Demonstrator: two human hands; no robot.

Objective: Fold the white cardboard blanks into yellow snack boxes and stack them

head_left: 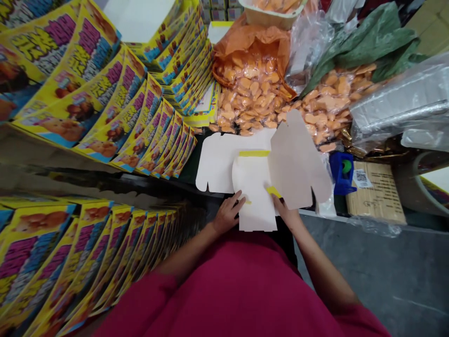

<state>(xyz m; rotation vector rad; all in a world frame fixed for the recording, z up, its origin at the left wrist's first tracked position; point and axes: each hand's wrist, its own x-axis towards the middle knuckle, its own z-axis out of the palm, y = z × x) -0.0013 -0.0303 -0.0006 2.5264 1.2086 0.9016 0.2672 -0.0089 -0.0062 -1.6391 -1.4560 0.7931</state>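
A flat, unfolded cardboard box blank (252,180), plain beige side up with a yellow strip showing, lies in front of me. My left hand (227,214) rests on its lower left part, fingers pressed against the card. At the blank's lower right, my right hand (285,211) pinches a raised flap (298,164) that stands tilted up. A pile of small orange wrapped packets (252,100) lies just beyond the blank.
Rows of yellow printed box blanks (133,117) stand fanned at the left, with more (70,262) at the lower left. Orange bag (252,42), green plastic (368,42) and clear bags (403,103) sit at the back right. A blue tape dispenser (342,172) and brown carton (377,192) stand right.
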